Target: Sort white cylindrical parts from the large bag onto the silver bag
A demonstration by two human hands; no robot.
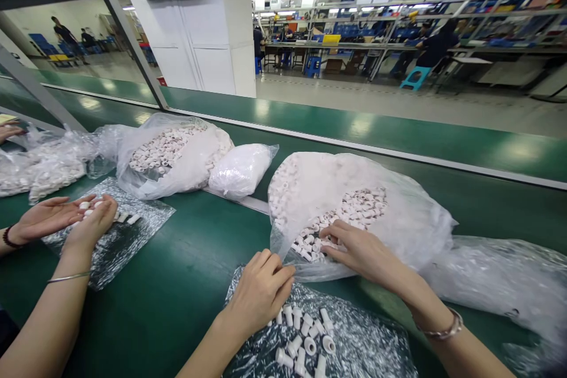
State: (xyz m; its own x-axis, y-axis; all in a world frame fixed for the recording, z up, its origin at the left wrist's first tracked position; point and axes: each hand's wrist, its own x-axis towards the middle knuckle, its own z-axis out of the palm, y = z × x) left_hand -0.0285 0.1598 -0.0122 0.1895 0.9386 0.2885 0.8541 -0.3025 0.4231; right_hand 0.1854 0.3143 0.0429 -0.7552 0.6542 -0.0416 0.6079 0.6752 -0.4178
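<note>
A large clear plastic bag (407,212) lies open in front of me, full of small white plastic fittings (363,207), short flanged tubes. My right hand (358,248) reaches into its mouth, fingers bent and thumb apart, touching the fittings. My left hand (263,283) is closed at the bag's near edge, its fingertips pinching the film. Below it, several loose white fittings (310,342) lie scattered on a flat clear plastic sheet (363,331), some upright, some on their sides. My left wrist partly hides the sheet.
At left, a co-worker's two hands (91,218) hold white fittings above another plastic sheet (146,218). Another bag of fittings (168,150) and a small filled bag (243,168) stand behind. Crumpled plastic (500,271) lies at right on the green work surface (195,283).
</note>
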